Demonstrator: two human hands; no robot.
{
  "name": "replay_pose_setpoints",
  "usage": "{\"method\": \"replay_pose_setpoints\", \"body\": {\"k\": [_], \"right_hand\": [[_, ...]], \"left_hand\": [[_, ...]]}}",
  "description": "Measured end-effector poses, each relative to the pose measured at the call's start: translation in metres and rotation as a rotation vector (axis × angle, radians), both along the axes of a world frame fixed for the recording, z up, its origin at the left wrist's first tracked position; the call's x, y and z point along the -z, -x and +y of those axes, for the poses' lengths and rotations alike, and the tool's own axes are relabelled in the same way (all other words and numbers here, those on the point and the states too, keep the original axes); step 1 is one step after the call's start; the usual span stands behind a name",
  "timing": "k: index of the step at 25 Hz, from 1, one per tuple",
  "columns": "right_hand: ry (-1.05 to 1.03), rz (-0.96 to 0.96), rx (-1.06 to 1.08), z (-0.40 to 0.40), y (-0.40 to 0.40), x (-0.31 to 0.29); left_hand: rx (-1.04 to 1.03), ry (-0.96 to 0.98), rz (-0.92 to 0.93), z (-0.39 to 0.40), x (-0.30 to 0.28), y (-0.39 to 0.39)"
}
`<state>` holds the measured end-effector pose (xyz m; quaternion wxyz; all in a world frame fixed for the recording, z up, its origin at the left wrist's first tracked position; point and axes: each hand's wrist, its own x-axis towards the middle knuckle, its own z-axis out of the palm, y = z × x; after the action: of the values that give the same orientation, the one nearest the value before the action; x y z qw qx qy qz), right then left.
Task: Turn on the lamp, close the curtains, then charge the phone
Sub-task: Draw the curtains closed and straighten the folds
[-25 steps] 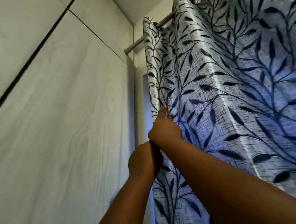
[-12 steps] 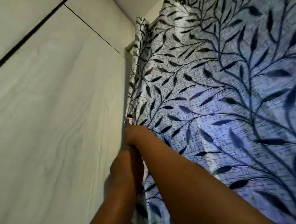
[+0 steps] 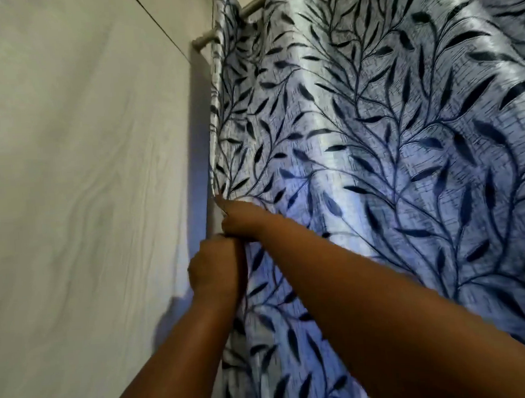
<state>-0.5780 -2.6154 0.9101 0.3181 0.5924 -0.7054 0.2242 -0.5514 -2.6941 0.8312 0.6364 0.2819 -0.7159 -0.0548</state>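
Note:
A pale silvery curtain (image 3: 358, 125) with dark blue leaf patterns hangs from a rod (image 3: 229, 24) and fills the right of the view. Its left edge lies close against the wall corner. My right hand (image 3: 241, 218) grips that edge at mid height. Just below it, my left hand (image 3: 218, 269) is closed on the same edge. Both forearms reach up from the bottom of the frame. The fingers are hidden behind the fabric and the backs of the hands. No lamp or phone is in view.
A pale wood-grain panel wall (image 3: 79, 194) with a thin dark seam fills the left side, right beside the curtain's edge. The rod's end sits near the corner at the top.
Both hands have drawn the curtain's left edge further left until it meets the wall corner. The strip of window frame seen earlier is covered. The folds have spread flatter.

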Motion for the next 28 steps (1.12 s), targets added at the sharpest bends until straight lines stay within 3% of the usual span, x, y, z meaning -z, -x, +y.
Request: {"method": "replay_pose_setpoints", "body": {"k": [4, 7, 13, 18, 23, 28], "right_hand": [[-0.044, -0.038, 0.038, 0.047, -0.009, 0.023], [0.087, 0.010, 0.043, 0.094, -0.014, 0.028], [0.503, 0.218, 0.132, 0.243, -0.029, 0.049], [0.436, 0.391, 0.427, 0.386, -0.003, 0.099], [0.274, 0.391, 0.633, 0.519, 0.033, 0.140], [0.233, 0.328, 0.738, 0.601, 0.054, 0.163]], "left_hand": [[-0.229, 0.107, -0.110, 0.050, 0.013, -0.029], [-0.279, 0.083, -0.113, 0.074, 0.011, -0.040], [-0.108, 0.178, -0.016, 0.199, 0.004, -0.049], [0.093, 0.296, -0.011, 0.351, 0.032, -0.027], [0.208, 0.378, -0.171, 0.474, 0.067, 0.014], [0.284, 0.437, -0.216, 0.554, 0.086, 0.050]]}}
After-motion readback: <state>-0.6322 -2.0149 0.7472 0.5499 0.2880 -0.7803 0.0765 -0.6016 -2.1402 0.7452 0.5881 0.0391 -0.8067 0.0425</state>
